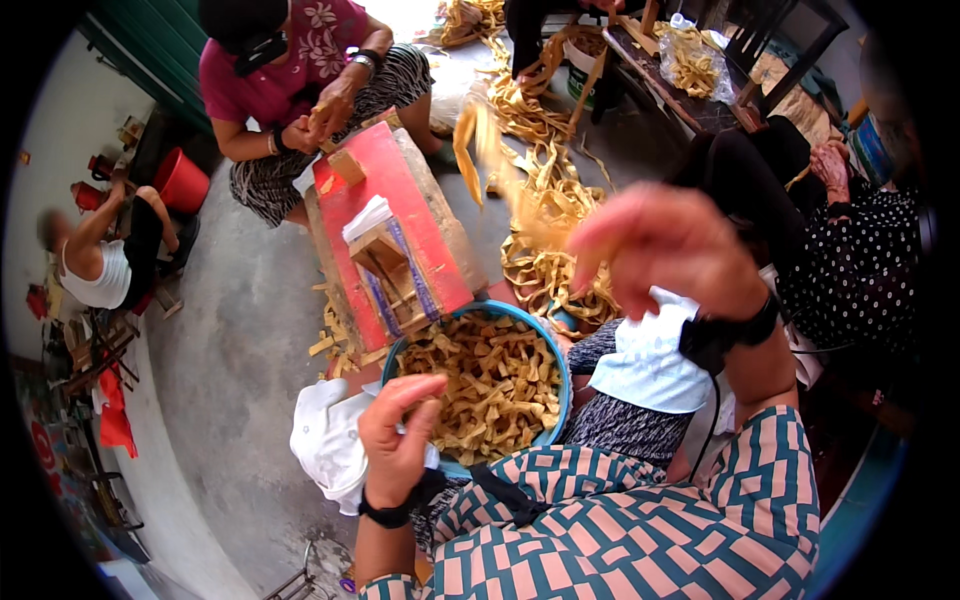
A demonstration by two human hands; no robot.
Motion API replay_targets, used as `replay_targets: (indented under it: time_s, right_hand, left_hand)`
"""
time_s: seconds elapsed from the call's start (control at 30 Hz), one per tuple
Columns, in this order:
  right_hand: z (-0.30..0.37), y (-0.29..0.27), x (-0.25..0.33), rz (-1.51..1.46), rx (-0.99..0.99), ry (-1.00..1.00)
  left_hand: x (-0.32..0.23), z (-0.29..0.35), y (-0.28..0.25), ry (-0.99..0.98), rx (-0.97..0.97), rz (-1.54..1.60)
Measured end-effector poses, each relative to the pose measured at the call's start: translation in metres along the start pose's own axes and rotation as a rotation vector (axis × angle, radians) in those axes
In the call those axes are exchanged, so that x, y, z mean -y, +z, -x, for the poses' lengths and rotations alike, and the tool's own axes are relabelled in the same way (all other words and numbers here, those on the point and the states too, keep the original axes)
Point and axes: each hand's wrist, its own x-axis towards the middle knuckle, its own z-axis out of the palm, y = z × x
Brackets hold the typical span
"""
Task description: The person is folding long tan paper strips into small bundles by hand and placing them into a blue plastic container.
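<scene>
My right hand (670, 250), smeared by motion, is raised at the right above a light blue cloth lying on my leg. From its fingers a long, flat yellow strip (490, 160) trails up and to the left, also blurred. My left hand (400, 430) hovers at the near left rim of a blue basin (566, 385), thumb and forefinger apart, with nothing visible between them. Many short, knotted-looking yellow-brown pieces (490, 390) fill the basin. Beyond it stands a low red-topped board (375, 170) carrying a small wooden block fixture (388, 262).
Loose yellow strips (545, 220) heap on the floor beyond the basin. A white cloth (325, 440) lies left of it. Across the board a person in a magenta shirt (300, 50) works with both hands. Another person in dotted clothes (850, 270) sits at right. A red bucket (182, 180) stands far left.
</scene>
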Motion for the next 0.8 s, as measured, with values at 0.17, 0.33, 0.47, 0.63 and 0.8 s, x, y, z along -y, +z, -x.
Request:
replay_targets:
  time_s: [0.17,0.33,0.47,0.63,0.8]
  right_hand:
    - [0.031,0.067,-0.028,0.255,0.364,-0.094]
    - [0.039,0.059,-0.037,0.426,0.106,-0.269]
    - [0.055,0.011,-0.059,0.772,-0.392,-0.113]
    - [0.058,-0.037,-0.102,0.833,-0.671,0.039]
    - [0.061,-0.076,-0.149,0.905,-0.851,0.098]
  left_hand:
    - [-0.055,-0.015,0.037,0.311,0.268,-0.112]
    - [-0.040,0.021,0.038,-0.105,0.540,0.067]
    - [-0.032,0.034,0.010,-0.197,0.482,-0.048]
    - [-0.030,0.054,-0.020,-0.311,0.412,-0.216]
    - [-0.023,0.075,-0.048,-0.425,0.285,-0.320]
